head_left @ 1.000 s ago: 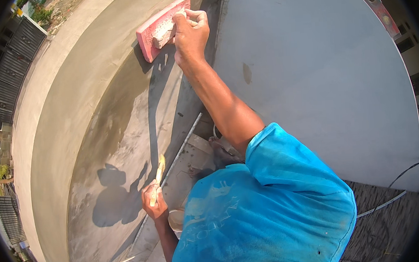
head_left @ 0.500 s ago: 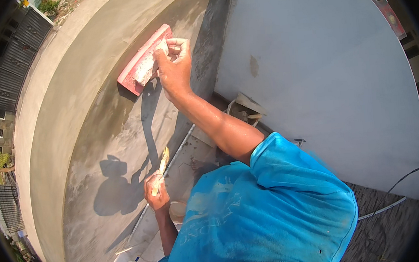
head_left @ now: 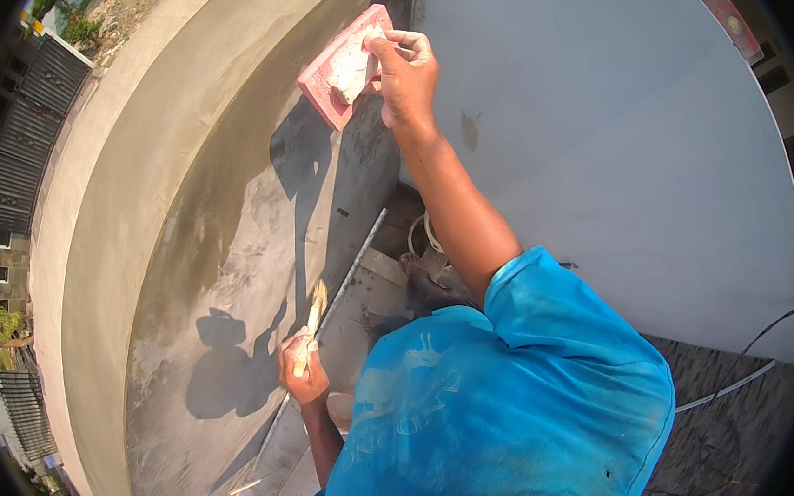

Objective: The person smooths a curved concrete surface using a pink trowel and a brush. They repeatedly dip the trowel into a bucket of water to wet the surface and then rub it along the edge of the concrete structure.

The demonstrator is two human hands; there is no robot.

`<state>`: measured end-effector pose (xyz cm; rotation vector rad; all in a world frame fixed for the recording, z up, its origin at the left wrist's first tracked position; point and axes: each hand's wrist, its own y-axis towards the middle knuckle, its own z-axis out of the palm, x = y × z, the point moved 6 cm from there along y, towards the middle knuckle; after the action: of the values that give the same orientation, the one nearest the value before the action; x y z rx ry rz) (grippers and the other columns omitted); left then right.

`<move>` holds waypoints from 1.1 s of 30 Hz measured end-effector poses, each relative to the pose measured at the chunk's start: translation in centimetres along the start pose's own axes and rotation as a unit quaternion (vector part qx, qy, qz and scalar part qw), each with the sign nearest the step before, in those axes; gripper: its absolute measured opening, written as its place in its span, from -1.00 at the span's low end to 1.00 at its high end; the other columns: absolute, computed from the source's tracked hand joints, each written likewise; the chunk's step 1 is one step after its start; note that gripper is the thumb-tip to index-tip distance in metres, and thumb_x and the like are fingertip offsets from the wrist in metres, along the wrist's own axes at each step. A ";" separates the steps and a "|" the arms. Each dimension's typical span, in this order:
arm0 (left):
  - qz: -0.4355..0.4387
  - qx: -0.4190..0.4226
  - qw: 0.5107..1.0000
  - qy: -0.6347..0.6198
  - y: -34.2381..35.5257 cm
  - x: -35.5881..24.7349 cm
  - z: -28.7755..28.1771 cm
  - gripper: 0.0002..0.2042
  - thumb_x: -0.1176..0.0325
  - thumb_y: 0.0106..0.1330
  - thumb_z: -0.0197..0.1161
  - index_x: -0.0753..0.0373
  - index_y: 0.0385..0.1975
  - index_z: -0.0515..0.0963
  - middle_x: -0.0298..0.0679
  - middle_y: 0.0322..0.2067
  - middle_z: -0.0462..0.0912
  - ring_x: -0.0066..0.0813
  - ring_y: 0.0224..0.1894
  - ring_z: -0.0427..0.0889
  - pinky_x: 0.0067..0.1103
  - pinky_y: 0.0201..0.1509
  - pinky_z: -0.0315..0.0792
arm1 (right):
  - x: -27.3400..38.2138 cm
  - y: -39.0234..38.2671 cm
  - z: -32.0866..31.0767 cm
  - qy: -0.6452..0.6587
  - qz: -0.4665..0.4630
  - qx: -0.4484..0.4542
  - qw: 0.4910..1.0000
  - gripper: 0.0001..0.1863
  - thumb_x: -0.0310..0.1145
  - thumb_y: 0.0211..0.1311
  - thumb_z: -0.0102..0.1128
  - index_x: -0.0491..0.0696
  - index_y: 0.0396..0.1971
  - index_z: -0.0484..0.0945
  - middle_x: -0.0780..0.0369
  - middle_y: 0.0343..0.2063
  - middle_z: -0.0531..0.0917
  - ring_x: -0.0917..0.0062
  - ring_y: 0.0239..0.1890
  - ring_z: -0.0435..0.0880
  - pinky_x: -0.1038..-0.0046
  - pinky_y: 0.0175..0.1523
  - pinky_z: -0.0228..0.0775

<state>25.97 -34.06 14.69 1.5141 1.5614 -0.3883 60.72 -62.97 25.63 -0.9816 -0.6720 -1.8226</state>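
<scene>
My right hand (head_left: 412, 79) grips the handle of a pinkish-red plastering float (head_left: 317, 79), its back crusted with pale mortar. The float is up near the top of the grey rendered wall (head_left: 248, 227); its shadow lies apart from it on the render, so it appears held off the surface. Lower down, my left hand (head_left: 303, 375) is closed around a brush (head_left: 317, 303) with pale yellowish bristles pointing upward. The wall has darker damp-looking patches beside lighter ones, and shadows of my head and arms fall across it.
A smooth pale grey wall (head_left: 612, 138) rises on the right. Below, a long thin bar (head_left: 354, 268) runs along the rendered wall's foot, near a bare foot (head_left: 428, 287) and a partly hidden bucket (head_left: 340, 409). A cable (head_left: 768, 335) hangs at lower right.
My right hand has moved the float up and to the right, and its shadow now stands farther from it. My left hand with the brush has hardly shifted.
</scene>
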 end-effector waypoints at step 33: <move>0.018 -0.023 1.000 -0.005 1.9 -0.1 1.7 -0.90 0.55 0.33 0.27 0.34 -0.20 0.58 0.02 -0.15 0.72 -0.05 -0.08 0.72 -0.28 0.03 0.58 | 6.5 7.7 -3.1 -0.548 -0.154 0.064 0.820 -0.67 -0.34 0.09 0.46 -0.14 -0.15 0.65 0.13 -0.34 0.76 0.47 -0.34 0.75 0.38 -0.24 0.60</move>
<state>28.30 -35.03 14.50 1.4997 1.5238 -0.3360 65.05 -71.64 29.76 -1.9114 -1.6953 -1.2797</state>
